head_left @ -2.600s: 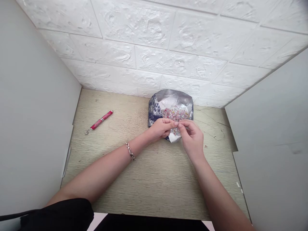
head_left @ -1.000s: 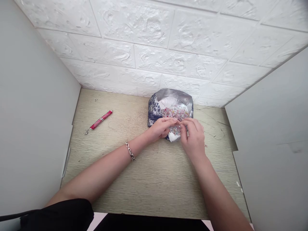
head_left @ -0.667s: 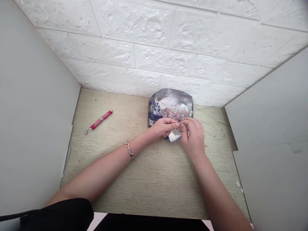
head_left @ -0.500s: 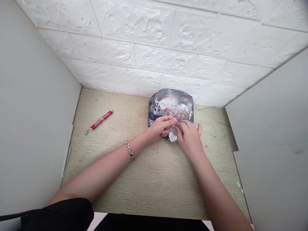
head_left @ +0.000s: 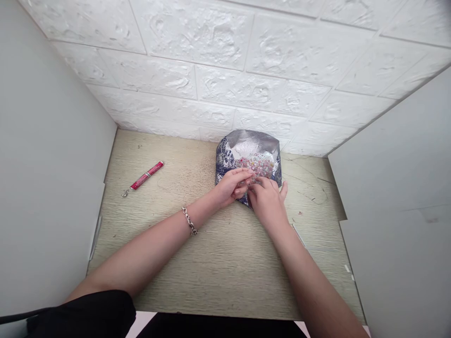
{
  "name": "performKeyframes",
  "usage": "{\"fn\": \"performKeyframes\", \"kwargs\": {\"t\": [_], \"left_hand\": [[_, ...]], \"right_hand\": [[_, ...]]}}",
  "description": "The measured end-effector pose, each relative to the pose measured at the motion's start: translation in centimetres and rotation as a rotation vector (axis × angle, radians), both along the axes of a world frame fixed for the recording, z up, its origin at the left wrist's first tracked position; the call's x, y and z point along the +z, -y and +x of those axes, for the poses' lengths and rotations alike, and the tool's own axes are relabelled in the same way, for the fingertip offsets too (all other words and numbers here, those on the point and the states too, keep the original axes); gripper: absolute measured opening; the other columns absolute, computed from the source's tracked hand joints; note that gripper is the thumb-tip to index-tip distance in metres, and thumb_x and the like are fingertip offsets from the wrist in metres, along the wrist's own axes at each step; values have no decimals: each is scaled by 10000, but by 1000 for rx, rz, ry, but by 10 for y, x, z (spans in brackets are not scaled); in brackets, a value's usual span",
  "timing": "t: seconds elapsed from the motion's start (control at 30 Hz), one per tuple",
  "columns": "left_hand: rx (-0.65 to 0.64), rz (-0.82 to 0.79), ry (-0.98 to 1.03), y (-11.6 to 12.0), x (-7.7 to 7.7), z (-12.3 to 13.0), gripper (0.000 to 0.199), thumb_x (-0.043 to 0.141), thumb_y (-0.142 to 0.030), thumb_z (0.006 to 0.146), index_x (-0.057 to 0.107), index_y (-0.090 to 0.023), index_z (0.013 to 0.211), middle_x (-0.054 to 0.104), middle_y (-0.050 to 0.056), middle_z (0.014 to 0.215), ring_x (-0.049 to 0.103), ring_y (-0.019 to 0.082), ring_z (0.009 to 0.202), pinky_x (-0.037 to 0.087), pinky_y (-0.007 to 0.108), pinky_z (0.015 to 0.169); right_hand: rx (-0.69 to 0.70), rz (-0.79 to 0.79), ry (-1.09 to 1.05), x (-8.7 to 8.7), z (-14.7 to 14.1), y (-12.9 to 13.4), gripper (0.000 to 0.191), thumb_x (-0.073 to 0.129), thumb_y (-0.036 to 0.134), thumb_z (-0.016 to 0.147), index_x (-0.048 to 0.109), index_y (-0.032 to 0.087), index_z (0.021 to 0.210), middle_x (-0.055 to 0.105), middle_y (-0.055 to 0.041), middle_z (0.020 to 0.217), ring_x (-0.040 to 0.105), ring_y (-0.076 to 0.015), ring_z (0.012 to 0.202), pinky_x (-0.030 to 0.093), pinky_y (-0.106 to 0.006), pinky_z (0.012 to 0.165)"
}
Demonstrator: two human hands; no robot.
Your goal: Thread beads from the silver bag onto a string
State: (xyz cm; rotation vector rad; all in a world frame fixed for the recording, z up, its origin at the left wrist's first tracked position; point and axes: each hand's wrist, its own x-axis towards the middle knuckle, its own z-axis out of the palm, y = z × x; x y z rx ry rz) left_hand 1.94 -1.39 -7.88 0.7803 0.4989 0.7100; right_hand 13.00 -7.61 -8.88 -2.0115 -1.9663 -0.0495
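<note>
An open foil bag (head_left: 252, 142), silver inside with a dark blue pattern outside, stands against the wall. Small pink, white and clear beads (head_left: 259, 165) lie inside it. Over the bag's front edge, my left hand (head_left: 234, 187) has its thumb and fingertips pinched together; what they hold is too small to make out. My right hand (head_left: 268, 196) is beside it, fingers curled and tips close to the left fingertips, little finger raised. Anything between those fingers is hidden.
A red tube-like stick (head_left: 147, 175) with a silver band lies at the left of the wooden table (head_left: 211, 267), small silvery pieces (head_left: 125, 193) at its end. Thin threads (head_left: 317, 182) lie at the right. Grey panels flank both sides; white brick-patterned wall (head_left: 225, 89) behind.
My right hand has shifted left and closer to my left hand. A thin white strip now shows beside the right wrist. The view has moved slightly.
</note>
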Motion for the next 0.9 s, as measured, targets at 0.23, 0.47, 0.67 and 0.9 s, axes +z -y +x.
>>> {"fn": "performKeyframes", "kwargs": {"t": [0.23, 0.47, 0.67, 0.9], "left_hand": [[-1, -23, -10, 0, 2, 0, 127, 534, -214, 744, 467, -139, 666, 408, -70, 556, 261, -25, 298, 117, 109, 278], [-1, -24, -18, -1, 1, -1, 125, 542, -241, 740, 479, -143, 696, 462, -60, 587, 280, -26, 284, 106, 113, 270], [-28, -4, -20, -1, -1, 0, 150, 598, -251, 698, 498, -141, 678, 415, -72, 525, 285, -19, 295, 115, 115, 280], [-47, 51, -84, 2, -1, 0, 169, 652, -275, 653, 547, -145, 673, 325, -99, 398, 241, 2, 296, 105, 140, 305]], "right_hand": [[-45, -4, -5, 1, -4, 0, 144, 480, 231, 803, 610, 169, 815, 536, -80, 1107, 431, -258, 1039, 143, -612, 934], [-56, 24, -112, 1, -3, 1, 125, 449, 194, 806, 564, 168, 846, 526, -75, 1132, 426, -247, 1062, 130, -593, 949], [-31, 186, -469, 5, 5, 0, 167, 349, 247, 847, 499, 182, 816, 553, -65, 1053, 473, -217, 1002, 255, -505, 919], [121, 248, -989, 12, 11, 1, 177, 438, 344, 817, 491, 175, 818, 560, -66, 939, 515, -161, 928, 396, -312, 847]]}}
